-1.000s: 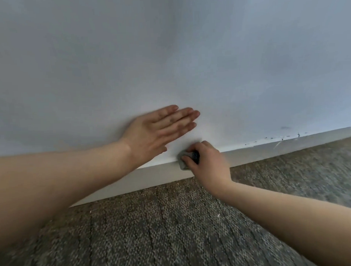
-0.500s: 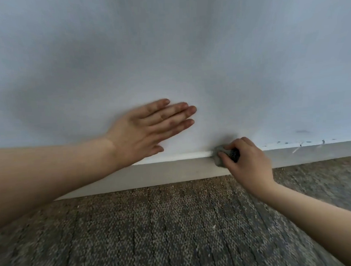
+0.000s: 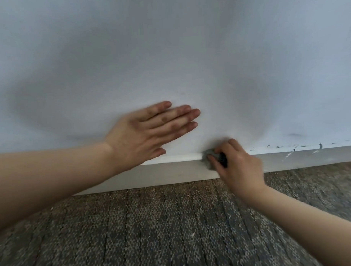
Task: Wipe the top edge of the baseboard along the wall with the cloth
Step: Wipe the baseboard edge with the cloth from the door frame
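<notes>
A white baseboard (image 3: 172, 172) runs along the foot of a pale wall (image 3: 168, 53), slanting up to the right. My right hand (image 3: 237, 166) is closed around a small bunched grey cloth (image 3: 208, 156) and presses it on the baseboard's top edge just right of centre. My left hand (image 3: 148, 133) lies flat on the wall with fingers spread and pointing right, its heel just above the baseboard. Most of the cloth is hidden under my fingers.
Grey-brown patterned carpet (image 3: 174, 232) covers the floor in front of the wall. Dark specks and scuff marks (image 3: 294, 148) dot the baseboard's top edge and face to the right of my right hand.
My right hand has slid the cloth rightward along the baseboard's top edge, away from my left hand. The left hand stays flat on the wall.
</notes>
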